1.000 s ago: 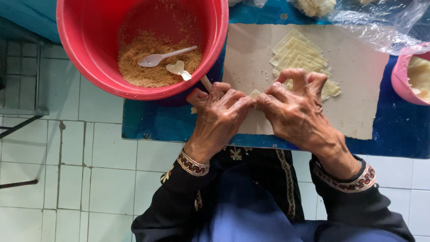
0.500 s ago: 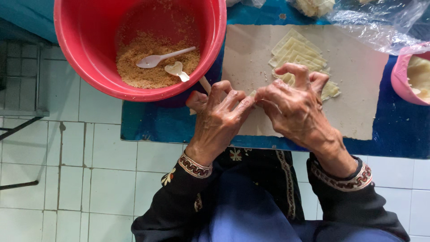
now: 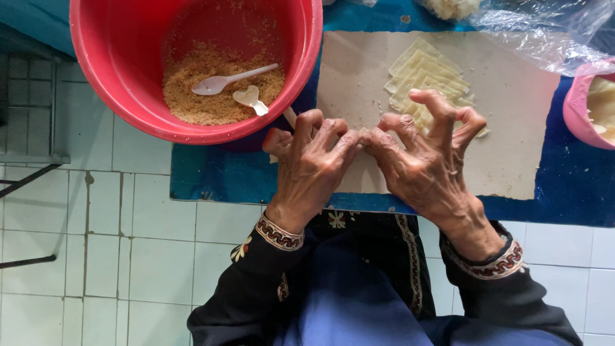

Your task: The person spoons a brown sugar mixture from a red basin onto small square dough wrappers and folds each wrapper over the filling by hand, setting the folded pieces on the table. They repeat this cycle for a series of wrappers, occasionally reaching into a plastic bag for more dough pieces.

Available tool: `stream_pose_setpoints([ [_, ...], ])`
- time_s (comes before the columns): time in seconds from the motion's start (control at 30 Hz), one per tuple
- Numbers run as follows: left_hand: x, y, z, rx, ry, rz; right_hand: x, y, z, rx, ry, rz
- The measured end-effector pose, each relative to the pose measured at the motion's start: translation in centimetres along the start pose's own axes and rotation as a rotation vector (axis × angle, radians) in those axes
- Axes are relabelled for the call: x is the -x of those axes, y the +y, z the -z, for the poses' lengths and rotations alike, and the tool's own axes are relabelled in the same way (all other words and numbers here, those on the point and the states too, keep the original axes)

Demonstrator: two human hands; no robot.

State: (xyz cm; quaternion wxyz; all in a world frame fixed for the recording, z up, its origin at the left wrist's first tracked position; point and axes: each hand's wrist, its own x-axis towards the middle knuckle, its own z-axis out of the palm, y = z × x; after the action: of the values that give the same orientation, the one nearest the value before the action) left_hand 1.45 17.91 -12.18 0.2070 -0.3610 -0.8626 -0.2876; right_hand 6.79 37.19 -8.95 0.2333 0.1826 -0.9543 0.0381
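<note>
Wrapper point(image 3: 362, 136) pinched btwn left hand point(image 3: 307, 168), right hand point(image 3: 426, 163), mid-board point(image 3: 512, 160).

One red bowl point(image 3: 128, 96) at ten o'clock, two white spoons point(image 3: 234, 80) inside; one pink bowl point(image 3: 580, 109) at three; two hands point(image 3: 314, 166).
</note>
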Motion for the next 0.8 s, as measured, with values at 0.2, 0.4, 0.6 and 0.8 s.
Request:
stream_pose_setpoints([
  [0.2, -0.1, 0.0, 0.3, -0.099, -0.009, -0.005, -0.4, -0.3, -0.3, 0.118, -0.026, -0.018],
  [0.4, -0.2, 0.1, 0.5, -0.030, -0.015, 0.052, 0.4, -1.2, 0.3, 0.192, -0.046, -0.009],
  [0.6, 0.2, 0.0, 0.2, 0.077, 0.044, 0.157, -0.2, -0.2, -0.7, 0.295, -0.129, 0.019],
  [0.8, 0.5, 0.2, 0.2, 0.064, 0.254, 0.178, -2.8, 0.8, -2.2, 0.379, -0.170, 0.067],
])
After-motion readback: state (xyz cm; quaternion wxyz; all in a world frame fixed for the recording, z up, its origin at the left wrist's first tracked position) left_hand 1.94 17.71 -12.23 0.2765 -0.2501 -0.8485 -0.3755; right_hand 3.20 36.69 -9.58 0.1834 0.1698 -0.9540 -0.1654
